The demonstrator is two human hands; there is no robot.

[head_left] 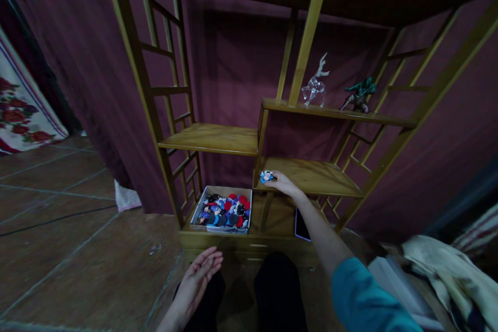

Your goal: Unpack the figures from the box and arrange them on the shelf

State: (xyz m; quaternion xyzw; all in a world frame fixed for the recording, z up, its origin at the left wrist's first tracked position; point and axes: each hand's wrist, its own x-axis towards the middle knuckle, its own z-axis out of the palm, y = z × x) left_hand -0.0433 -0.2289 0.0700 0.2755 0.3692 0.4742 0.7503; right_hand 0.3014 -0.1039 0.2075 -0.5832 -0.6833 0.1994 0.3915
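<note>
My right hand reaches to the left end of the lower right shelf. Its fingers are closed on a small blue and white figurine at the shelf's front edge; I cannot tell whether the figurine touches the wood. Over my left knee, my left hand is held palm up, fingers stretched out, with nothing in it. Between the hands, on the base of the shelf unit, stands an open cardboard box full of small red, blue, black and white pieces, too small to make out singly.
A clear deer figurine and a dark green figure stand on the upper right shelf. A left shelf juts out above the box. A dark tablet-like object lies on the base. Cloth is heaped at the right.
</note>
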